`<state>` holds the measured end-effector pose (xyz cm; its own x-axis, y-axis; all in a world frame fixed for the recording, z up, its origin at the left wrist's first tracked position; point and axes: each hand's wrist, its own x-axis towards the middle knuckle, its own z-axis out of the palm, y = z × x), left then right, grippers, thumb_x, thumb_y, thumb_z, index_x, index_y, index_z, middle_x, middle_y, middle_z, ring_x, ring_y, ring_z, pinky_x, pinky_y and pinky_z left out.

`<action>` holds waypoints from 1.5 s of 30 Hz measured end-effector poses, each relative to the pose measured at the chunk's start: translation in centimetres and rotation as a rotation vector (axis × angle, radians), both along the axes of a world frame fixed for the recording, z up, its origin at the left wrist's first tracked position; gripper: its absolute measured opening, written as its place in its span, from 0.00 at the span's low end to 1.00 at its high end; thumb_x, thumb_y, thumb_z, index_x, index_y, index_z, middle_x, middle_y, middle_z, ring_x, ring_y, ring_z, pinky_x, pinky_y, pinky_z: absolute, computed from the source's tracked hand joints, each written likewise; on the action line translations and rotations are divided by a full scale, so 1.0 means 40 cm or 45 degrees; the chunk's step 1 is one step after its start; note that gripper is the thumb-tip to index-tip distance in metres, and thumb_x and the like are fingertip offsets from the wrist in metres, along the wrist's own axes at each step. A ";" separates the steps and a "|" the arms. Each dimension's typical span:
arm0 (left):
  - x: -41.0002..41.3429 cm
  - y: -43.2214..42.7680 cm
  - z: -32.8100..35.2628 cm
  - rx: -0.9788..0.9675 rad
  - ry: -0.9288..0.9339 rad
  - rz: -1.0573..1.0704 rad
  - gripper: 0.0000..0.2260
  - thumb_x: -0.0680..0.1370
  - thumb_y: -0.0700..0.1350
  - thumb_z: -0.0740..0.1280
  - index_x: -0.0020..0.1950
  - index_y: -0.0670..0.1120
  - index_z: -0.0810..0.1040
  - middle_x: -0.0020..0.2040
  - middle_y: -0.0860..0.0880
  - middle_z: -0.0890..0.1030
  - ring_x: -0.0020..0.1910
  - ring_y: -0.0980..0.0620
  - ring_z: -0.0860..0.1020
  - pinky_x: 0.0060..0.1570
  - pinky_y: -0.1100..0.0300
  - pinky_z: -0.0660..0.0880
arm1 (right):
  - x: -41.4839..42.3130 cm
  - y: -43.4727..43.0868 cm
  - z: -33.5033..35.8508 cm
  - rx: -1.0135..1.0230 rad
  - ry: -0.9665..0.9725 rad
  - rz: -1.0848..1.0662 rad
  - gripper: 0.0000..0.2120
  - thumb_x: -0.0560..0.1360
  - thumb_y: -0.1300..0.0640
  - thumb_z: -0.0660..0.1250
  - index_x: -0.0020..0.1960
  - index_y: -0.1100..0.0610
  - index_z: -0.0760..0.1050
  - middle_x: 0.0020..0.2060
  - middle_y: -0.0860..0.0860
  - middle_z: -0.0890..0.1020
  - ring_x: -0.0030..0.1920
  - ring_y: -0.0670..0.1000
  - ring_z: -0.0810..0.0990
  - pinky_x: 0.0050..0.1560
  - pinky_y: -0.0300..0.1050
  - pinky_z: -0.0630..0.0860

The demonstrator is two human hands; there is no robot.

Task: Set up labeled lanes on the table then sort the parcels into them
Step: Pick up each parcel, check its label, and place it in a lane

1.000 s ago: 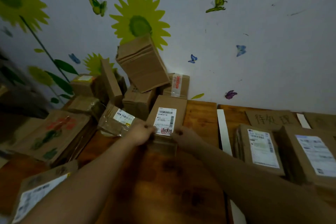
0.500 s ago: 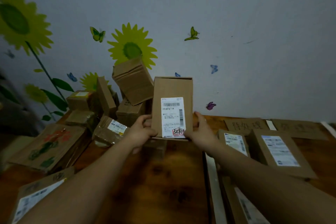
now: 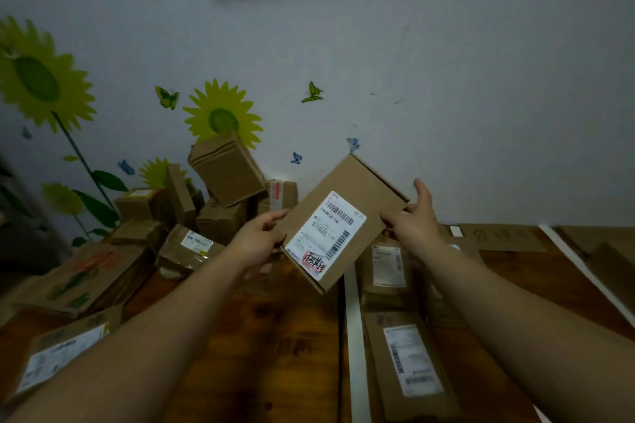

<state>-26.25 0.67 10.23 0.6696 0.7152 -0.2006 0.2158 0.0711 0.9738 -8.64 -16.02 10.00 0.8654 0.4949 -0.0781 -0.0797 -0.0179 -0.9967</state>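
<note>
A flat brown parcel (image 3: 347, 192) with a white shipping label and a red stamp hangs tilted above the wooden table (image 3: 261, 336), its right corner raised. My left hand (image 3: 261, 233) grips its lower left edge, thumb on the face. My right hand (image 3: 417, 221) touches the right edge with its fingertips, and its thumb stands clear of the box. A white lane strip (image 3: 354, 336) runs down the table just below the parcel. Two labelled parcels lie right of the strip, one farther back (image 3: 388, 264) and one nearer (image 3: 412, 364). A handwritten cardboard lane sign (image 3: 498, 237) lies by the wall.
A heap of unsorted boxes (image 3: 223, 168) leans against the wall at the back left. A flower-printed flat package (image 3: 86, 271) and a labelled parcel (image 3: 58, 354) lie at the left edge. A second white strip (image 3: 584, 271) crosses the table at far right.
The parcel came off the table, was held upright, and is now tilted clockwise and shifted right over the strip. My right thumb has come off it.
</note>
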 end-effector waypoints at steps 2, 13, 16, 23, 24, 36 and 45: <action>0.011 -0.015 0.015 0.017 -0.065 0.097 0.21 0.78 0.35 0.63 0.69 0.49 0.66 0.55 0.45 0.74 0.46 0.47 0.78 0.41 0.54 0.78 | 0.000 -0.032 0.015 0.007 0.005 -0.082 0.24 0.76 0.65 0.66 0.69 0.53 0.64 0.58 0.56 0.75 0.54 0.57 0.79 0.41 0.44 0.80; 0.065 -0.100 0.000 0.116 -0.184 -0.188 0.36 0.76 0.30 0.63 0.77 0.57 0.55 0.65 0.50 0.74 0.49 0.56 0.77 0.37 0.68 0.77 | -0.086 -0.185 -0.013 -0.346 -0.122 -0.281 0.18 0.76 0.60 0.68 0.63 0.56 0.67 0.53 0.51 0.77 0.50 0.50 0.78 0.43 0.45 0.77; 0.065 -0.129 -0.044 0.124 -0.127 -0.314 0.30 0.78 0.31 0.61 0.75 0.53 0.62 0.64 0.48 0.75 0.50 0.53 0.78 0.38 0.67 0.77 | -0.118 -0.244 -0.042 -0.401 -0.167 -0.322 0.32 0.75 0.61 0.69 0.74 0.52 0.59 0.66 0.54 0.72 0.63 0.56 0.74 0.58 0.52 0.76; 0.093 -0.226 -0.112 0.170 -0.001 -0.450 0.17 0.80 0.37 0.61 0.68 0.48 0.72 0.60 0.45 0.78 0.51 0.50 0.79 0.46 0.59 0.77 | -0.161 -0.417 -0.075 -0.544 0.055 -0.166 0.16 0.78 0.59 0.66 0.65 0.57 0.72 0.55 0.55 0.81 0.50 0.53 0.82 0.44 0.45 0.81; 0.098 -0.239 -0.118 0.155 -0.002 -0.406 0.16 0.80 0.39 0.62 0.67 0.48 0.73 0.60 0.45 0.78 0.52 0.50 0.78 0.49 0.56 0.77 | -0.164 -0.437 -0.077 -0.525 0.097 -0.145 0.13 0.78 0.59 0.64 0.62 0.57 0.74 0.50 0.55 0.82 0.47 0.53 0.82 0.38 0.41 0.79; 0.154 -0.524 -0.208 -0.030 0.132 -0.579 0.33 0.77 0.32 0.62 0.74 0.60 0.58 0.57 0.50 0.78 0.57 0.48 0.77 0.48 0.49 0.80 | -0.105 -0.595 -0.197 -0.613 -0.108 -0.012 0.23 0.78 0.59 0.65 0.70 0.52 0.64 0.56 0.48 0.76 0.55 0.49 0.77 0.51 0.43 0.78; 0.188 -0.776 -0.396 0.338 0.422 -0.454 0.27 0.75 0.37 0.67 0.71 0.50 0.64 0.63 0.48 0.73 0.58 0.49 0.75 0.58 0.50 0.76 | -0.050 -0.791 -0.382 -0.966 -0.333 0.372 0.38 0.77 0.53 0.66 0.78 0.48 0.46 0.70 0.54 0.65 0.69 0.54 0.67 0.66 0.46 0.66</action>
<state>-18.73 -30.37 -5.63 0.8111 0.5105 -0.2855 0.4795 -0.3009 0.8244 -10.63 -47.68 -5.30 0.7477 0.5954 -0.2942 0.2627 -0.6720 -0.6924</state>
